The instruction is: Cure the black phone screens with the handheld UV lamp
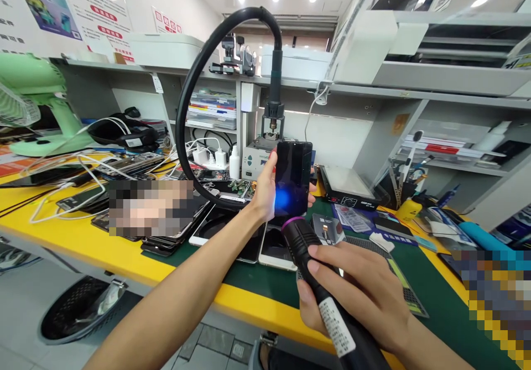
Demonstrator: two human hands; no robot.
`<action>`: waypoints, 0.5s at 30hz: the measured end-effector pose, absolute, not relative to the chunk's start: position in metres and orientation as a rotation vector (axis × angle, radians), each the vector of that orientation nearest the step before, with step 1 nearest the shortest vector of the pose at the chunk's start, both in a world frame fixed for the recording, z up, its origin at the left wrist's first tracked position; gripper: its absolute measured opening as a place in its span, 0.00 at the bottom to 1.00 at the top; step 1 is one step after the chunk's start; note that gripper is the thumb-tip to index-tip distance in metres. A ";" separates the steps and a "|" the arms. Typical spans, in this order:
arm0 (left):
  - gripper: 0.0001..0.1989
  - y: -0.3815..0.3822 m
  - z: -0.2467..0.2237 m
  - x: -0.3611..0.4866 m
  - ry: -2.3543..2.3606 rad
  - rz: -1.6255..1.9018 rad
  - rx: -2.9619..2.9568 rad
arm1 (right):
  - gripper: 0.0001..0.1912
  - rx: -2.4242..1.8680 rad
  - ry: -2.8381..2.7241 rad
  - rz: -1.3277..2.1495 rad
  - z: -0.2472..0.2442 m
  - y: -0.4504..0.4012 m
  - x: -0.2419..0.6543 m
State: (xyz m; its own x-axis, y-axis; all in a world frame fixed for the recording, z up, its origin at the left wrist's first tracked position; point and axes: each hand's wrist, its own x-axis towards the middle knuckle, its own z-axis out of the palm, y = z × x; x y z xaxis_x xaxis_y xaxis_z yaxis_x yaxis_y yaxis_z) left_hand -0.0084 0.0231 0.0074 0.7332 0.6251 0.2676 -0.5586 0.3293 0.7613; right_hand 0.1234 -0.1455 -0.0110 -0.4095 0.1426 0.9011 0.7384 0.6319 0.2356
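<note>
My left hand (265,188) is closed around a black smartphone (293,171), held upright above the bench with its dark glass toward me. Fingertips show at the phone's right edge. In my right hand (357,287) is a black flashlight (305,248) with a purple ring at its head and a white label on its barrel. Its head points up at the phone, close to the lower edge. A blue-violet glow lies on the lower left of the glass. Below, a white-framed phone (276,248) lies on the green mat (253,276), partly hidden by the flashlight.
A hot-air station (255,160) with a looping black hose (182,104) stands behind the phone. Stacked phones (178,234) lie at left, near a green fan (37,93). A heating plate (348,185) and a yellow bottle (409,208) are at right. A basket (53,331) sits below the bench.
</note>
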 end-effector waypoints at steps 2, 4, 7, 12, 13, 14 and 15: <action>0.42 0.024 0.007 -0.008 0.087 0.779 0.973 | 0.08 -0.678 -1.897 -0.807 -0.010 -0.144 0.124; 0.43 0.025 0.006 -0.008 0.085 0.781 0.985 | 0.08 -0.671 -1.877 -0.827 -0.009 -0.143 0.123; 0.43 0.025 0.005 -0.007 0.078 0.774 0.992 | 0.08 -0.682 -1.845 -0.854 -0.008 -0.142 0.123; 0.42 0.021 0.006 -0.005 0.087 0.798 1.003 | 0.09 -0.695 -1.803 -0.895 -0.008 -0.140 0.124; 0.41 0.020 0.006 -0.005 0.094 0.807 1.009 | 0.09 -0.693 -1.795 -0.903 -0.008 -0.139 0.125; 0.41 0.018 0.007 -0.005 0.104 0.817 1.012 | 0.09 -0.689 -1.789 -0.910 -0.008 -0.139 0.125; 0.41 0.017 0.008 -0.005 0.117 0.826 1.012 | 0.10 -0.693 -1.786 -0.911 -0.008 -0.139 0.126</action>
